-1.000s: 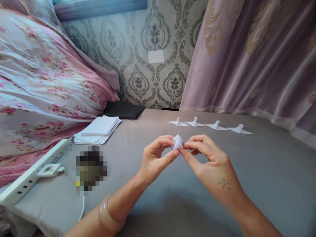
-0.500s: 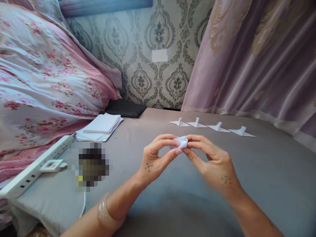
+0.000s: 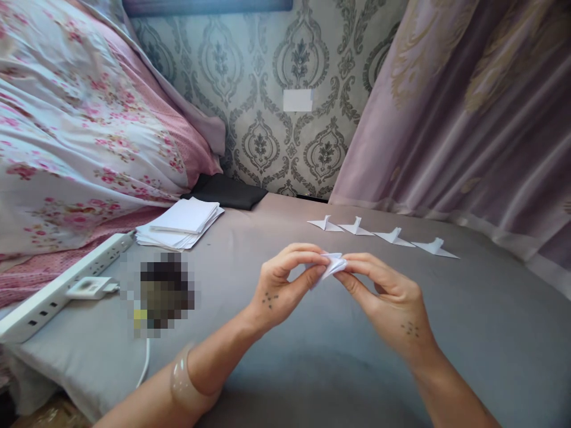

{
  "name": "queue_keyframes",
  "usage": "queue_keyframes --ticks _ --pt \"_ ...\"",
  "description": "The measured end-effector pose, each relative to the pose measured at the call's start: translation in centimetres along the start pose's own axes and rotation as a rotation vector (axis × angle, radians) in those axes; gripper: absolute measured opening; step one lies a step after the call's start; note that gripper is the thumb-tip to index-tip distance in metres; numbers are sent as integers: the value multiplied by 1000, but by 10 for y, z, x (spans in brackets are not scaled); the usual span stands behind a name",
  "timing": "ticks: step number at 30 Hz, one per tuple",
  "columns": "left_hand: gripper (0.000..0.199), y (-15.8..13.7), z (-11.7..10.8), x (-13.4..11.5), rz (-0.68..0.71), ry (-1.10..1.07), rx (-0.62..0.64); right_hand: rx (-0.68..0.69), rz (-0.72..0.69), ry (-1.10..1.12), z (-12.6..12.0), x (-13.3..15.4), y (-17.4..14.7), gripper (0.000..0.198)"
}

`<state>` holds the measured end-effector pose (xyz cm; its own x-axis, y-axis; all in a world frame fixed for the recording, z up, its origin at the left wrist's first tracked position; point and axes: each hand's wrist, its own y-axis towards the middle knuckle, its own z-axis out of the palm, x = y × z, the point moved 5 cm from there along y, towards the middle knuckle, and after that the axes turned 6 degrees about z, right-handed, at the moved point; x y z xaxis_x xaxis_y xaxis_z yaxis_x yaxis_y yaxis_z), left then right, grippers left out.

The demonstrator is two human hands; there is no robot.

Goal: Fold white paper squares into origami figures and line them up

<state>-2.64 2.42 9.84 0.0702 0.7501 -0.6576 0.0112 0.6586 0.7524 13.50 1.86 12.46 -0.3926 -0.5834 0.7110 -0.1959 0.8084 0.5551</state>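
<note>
Left hand (image 3: 277, 284) and right hand (image 3: 392, 292) pinch folded paper (image 3: 333, 264), mid-crease, I judge remotely (paper figures (image 3: 394, 236) at two o'clock); the next move calls for even pressure.

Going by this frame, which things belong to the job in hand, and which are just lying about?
Part of the job: folded paper, held by left hand and right hand; probably also four paper figures and paper stack.

Apparently just lying about: power strip, charger, cable, black item, pixelated item.
</note>
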Motion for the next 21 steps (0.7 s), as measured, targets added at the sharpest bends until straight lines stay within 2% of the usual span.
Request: queue_keyframes --ticks 3,7,15,18,21 --pt "10 -2 0 7 -33 -46 -6 32 15 -1 -1 1 1 8" --pt "23 -3 -1 11 -94 -136 -89 45 -18 -19 -2 5 2 7" --pt "11 4 5 2 -144 -225 43 52 -58 -23 -3 12 0 9" --pt "6 4 4 0 -113 -176 74 33 -35 -20 -2 12 -2 10" --pt "4 3 3 -1 -81 -101 52 -3 -3 -19 -1 12 -4 8"
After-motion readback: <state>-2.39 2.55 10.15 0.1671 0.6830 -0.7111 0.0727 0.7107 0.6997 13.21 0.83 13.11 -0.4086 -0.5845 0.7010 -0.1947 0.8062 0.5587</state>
